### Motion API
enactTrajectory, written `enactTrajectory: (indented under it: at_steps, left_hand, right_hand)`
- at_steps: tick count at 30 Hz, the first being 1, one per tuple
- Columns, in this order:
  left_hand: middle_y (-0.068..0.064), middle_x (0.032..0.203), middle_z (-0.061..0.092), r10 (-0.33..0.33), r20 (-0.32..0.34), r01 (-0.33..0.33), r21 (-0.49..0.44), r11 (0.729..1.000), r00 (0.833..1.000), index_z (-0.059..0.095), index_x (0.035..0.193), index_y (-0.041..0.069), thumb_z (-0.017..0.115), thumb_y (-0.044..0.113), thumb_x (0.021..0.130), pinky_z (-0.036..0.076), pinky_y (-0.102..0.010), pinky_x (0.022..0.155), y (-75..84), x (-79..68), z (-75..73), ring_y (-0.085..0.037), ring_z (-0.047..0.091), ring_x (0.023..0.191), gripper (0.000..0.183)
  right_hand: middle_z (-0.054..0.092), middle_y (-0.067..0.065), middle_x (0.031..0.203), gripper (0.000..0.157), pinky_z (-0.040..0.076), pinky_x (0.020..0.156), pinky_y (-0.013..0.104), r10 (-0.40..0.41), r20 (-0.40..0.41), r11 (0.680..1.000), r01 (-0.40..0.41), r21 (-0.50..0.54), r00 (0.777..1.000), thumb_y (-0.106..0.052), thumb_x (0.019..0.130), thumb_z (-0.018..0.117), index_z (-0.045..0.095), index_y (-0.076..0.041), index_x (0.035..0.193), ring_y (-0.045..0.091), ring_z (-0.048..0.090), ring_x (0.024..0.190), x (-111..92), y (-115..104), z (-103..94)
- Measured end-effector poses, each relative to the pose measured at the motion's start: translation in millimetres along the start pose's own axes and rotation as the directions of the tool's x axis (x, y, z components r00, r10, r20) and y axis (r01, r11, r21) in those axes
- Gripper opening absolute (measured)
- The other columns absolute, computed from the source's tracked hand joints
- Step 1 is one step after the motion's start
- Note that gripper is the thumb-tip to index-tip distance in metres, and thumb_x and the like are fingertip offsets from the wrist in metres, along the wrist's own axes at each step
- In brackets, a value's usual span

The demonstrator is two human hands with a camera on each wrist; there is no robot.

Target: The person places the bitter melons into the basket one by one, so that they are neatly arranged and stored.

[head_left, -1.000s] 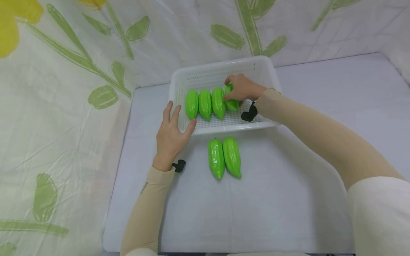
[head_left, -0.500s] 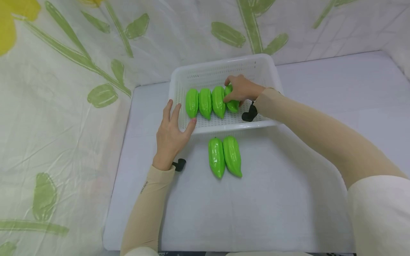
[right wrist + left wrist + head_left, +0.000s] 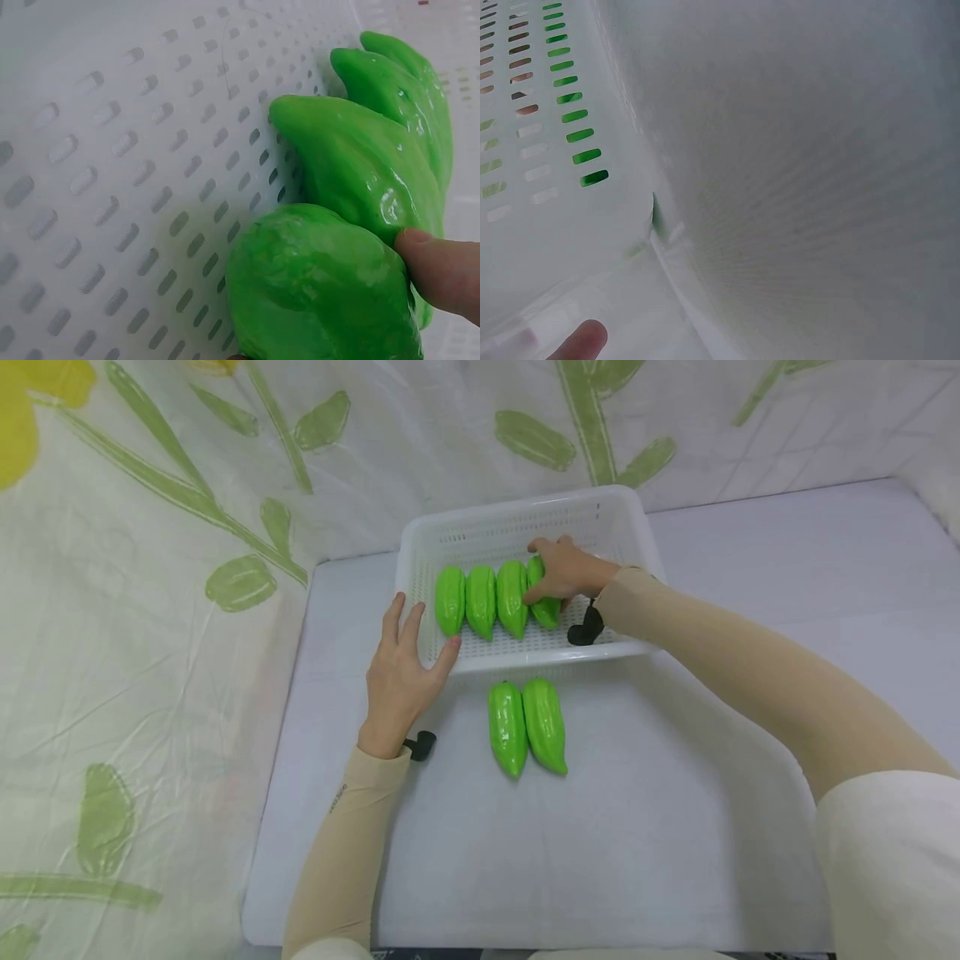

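A white plastic basket (image 3: 540, 658) with slotted walls holds several glossy green ridged vegetables (image 3: 480, 602) with pointed tips, lying side by side. My right hand (image 3: 566, 570) reaches into it and grips the rightmost green vegetable (image 3: 322, 289), thumb on the side facing its neighbour and fingers over the far end. That vegetable lies on or close to the basket floor. My left hand (image 3: 401, 681), fingers spread, is at the basket's front left corner and holds nothing. In the left wrist view one fingertip (image 3: 585, 341) shows near the basket's slotted wall (image 3: 615, 210).
Two more green vegetables (image 3: 525, 727) lie side by side on the white table (image 3: 637, 843) in front of the basket. A white curtain with painted leaves (image 3: 450, 443) hangs behind and to the left. Black wrist devices (image 3: 585, 631) sit at both wrists.
The gripped vegetable settles slightly into line beside the others, and my right fingers loosen a little around it. My left hand stays in place.
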State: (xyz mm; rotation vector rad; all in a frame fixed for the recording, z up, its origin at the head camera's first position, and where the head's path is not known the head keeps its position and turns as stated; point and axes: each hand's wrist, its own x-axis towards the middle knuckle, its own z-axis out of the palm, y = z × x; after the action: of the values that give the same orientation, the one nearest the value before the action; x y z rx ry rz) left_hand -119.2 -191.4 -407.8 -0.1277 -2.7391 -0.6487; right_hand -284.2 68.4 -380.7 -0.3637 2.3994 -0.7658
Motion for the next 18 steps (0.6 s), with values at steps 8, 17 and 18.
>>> enactTrajectory:
  at_steps: [8,17,18]
  left_hand:
    - [-0.014,0.168,0.032,-0.003,0.007,0.003,0.005,1.000,1.000,0.050,0.154,0.007,0.052,0.063,0.097,0.057,-0.054,0.068,0.3,-0.1,-0.4,-0.043,0.069,0.104,0.080]
    - [-0.014,0.168,0.032,-0.006,0.010,0.006,0.006,1.000,1.000,0.050,0.154,0.007,0.052,0.063,0.097,0.056,-0.053,0.066,0.3,0.2,-0.8,-0.043,0.069,0.103,0.080]
    - [-0.014,0.168,0.032,-0.007,0.011,0.007,0.004,1.000,1.000,0.050,0.154,0.007,0.052,0.063,0.097,0.056,-0.052,0.066,0.2,0.1,-0.7,-0.043,0.069,0.103,0.080]
  right_hand:
    - [0.014,0.031,0.162,0.103,0.064,0.080,0.038,0.001,0.018,0.999,-0.002,0.035,1.000,-0.029,0.093,0.077,0.009,-0.012,0.168,0.041,0.048,0.131,-4.3,-0.4,-2.1]
    - [0.013,0.031,0.163,0.102,0.063,0.081,0.038,-0.006,0.016,0.999,0.006,0.038,1.000,-0.031,0.094,0.077,0.009,-0.011,0.168,0.041,0.044,0.137,-6.4,-1.7,-3.3]
    - [0.014,0.031,0.163,0.102,0.063,0.082,0.038,-0.010,0.009,0.999,0.010,0.036,1.000,-0.031,0.094,0.077,0.010,-0.010,0.168,0.040,0.043,0.137,-6.4,-1.5,-3.4]
